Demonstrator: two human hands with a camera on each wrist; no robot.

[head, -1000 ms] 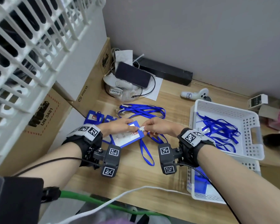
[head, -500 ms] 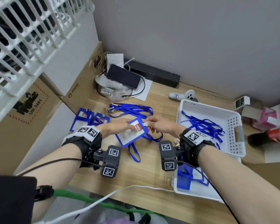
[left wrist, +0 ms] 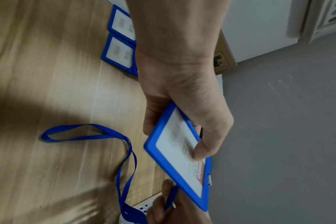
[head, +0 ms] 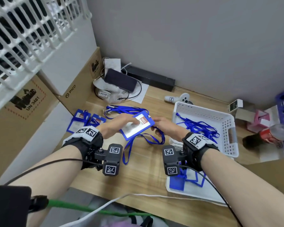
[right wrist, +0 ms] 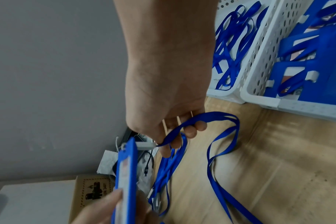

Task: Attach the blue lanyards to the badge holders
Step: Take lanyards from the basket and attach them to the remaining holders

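The badge holder is held tilted above the tabletop, pinched by the left hand, thumb on its clear face. The blue lanyard is gripped by the right hand, fingers curled round the strap just beside its clip at the holder's top edge. The strap's loop is trailed across the wood. More lanyards are seen in the white basket.

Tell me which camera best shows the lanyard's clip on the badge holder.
The right wrist view: the clip meets the badge holder edge-on, beside the right hand. The left wrist view shows only a sliver of clip; the head view shows it tiny.
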